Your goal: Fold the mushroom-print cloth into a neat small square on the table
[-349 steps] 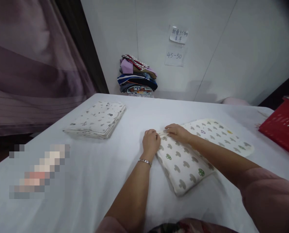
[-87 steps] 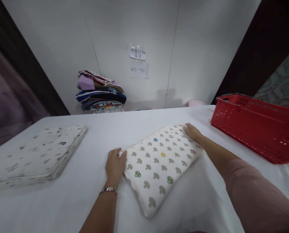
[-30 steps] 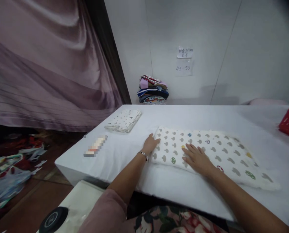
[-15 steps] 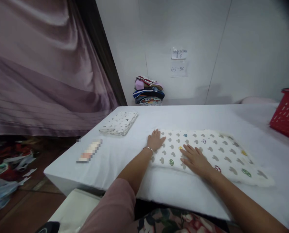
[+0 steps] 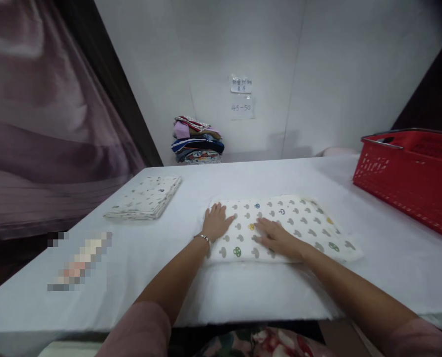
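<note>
A white cloth printed with grey, green, yellow and blue mushrooms [image 5: 306, 218] lies folded flat on the white-covered table [image 5: 265, 292]. My left hand [image 5: 216, 223] rests on its left end, fingers spread, with a bracelet at the wrist. My right hand [image 5: 278, 238] lies palm down on the middle of the cloth, its fingers apart and pointing left. Neither hand grips anything. To the left, a folded white cloth with small prints [image 5: 146, 197] sits near the table's far left part.
A red plastic basket [image 5: 410, 183] stands at the table's right side. Behind the table's far edge is a stack of folded fabrics [image 5: 196, 141]. A pixelated item [image 5: 80, 260] lies at the left. Pink drapery [image 5: 50, 124] hangs at the far left.
The view has turned right, so more of the red basket shows. My right hand has shifted slightly on the mushroom cloth, its fingers now pointing more to the left. My left hand stays at the left end.
</note>
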`<state>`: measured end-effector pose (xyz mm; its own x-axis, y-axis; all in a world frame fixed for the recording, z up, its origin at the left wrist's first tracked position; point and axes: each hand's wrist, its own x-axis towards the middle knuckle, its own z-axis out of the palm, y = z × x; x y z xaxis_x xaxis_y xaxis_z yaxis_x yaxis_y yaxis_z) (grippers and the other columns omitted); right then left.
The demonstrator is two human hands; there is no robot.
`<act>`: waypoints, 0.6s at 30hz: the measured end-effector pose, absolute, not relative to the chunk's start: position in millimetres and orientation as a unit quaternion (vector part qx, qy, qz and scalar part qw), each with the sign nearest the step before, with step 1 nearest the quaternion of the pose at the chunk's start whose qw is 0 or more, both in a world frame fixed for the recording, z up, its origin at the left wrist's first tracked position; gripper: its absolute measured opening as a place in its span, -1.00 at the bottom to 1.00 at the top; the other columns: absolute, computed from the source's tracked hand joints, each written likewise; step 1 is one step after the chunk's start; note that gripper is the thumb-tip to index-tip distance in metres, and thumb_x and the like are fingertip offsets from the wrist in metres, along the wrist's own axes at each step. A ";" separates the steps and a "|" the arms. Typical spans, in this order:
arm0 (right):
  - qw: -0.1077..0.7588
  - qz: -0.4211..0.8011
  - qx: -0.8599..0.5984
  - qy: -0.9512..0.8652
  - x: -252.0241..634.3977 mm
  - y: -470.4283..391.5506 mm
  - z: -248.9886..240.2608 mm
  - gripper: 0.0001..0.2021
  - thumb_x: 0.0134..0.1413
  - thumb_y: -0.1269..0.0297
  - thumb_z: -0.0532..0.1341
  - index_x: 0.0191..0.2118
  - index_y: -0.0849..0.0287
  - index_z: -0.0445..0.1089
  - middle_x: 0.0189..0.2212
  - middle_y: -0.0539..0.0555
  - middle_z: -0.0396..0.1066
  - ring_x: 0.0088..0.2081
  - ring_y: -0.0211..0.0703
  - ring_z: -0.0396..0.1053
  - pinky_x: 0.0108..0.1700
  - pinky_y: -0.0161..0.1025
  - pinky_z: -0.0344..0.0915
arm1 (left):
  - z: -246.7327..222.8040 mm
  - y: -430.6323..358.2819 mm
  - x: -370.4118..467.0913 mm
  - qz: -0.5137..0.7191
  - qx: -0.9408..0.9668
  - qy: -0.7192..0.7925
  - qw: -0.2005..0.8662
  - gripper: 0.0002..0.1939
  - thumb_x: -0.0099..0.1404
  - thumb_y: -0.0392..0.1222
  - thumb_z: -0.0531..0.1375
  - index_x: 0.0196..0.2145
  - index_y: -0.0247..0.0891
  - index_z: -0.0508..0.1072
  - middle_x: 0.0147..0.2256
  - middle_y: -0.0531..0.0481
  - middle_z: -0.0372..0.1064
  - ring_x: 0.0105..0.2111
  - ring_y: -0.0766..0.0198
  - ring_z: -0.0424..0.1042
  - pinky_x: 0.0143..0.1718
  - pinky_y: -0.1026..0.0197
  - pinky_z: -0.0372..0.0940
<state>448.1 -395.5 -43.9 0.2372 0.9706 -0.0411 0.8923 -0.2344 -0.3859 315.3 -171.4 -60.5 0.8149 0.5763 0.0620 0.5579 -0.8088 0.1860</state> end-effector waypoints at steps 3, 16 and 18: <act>0.120 0.083 -0.828 -0.541 495.4 -397.5 -36.5 -0.38 0.20 -0.08 -0.12 0.28 0.11 -0.01 0.31 0.12 -0.17 0.31 0.00 -0.25 0.26 0.05 -0.22 | -65.3 -170.6 314.8 0.055 0.951 0.295 0.074 -0.36 0.30 0.17 -0.11 0.20 -0.27 0.12 0.28 -0.22 -0.13 0.28 0.02 -0.20 0.23 -0.09 -0.26; 0.042 -0.007 -0.926 -0.374 617.4 -431.2 -76.6 -0.38 0.18 -0.11 -0.20 0.23 0.15 0.05 0.28 0.16 -0.05 0.27 0.05 -0.11 0.18 0.12 -0.01 | -51.5 -167.0 322.8 0.020 0.951 0.297 0.090 -0.42 0.28 0.18 -0.07 0.14 -0.18 0.20 0.26 -0.17 -0.05 0.26 -0.02 -0.13 0.20 -0.19 -0.25; 0.043 -0.006 -0.928 -0.370 616.1 -430.2 -75.4 -0.37 0.18 -0.12 -0.21 0.23 0.15 0.04 0.28 0.16 -0.06 0.27 0.06 -0.11 0.18 0.12 -0.01 | -47.3 -163.1 330.8 0.040 0.955 0.285 0.069 -0.42 0.28 0.19 -0.08 0.13 -0.18 0.23 0.24 -0.18 0.00 0.25 -0.01 -0.10 0.21 -0.19 -0.29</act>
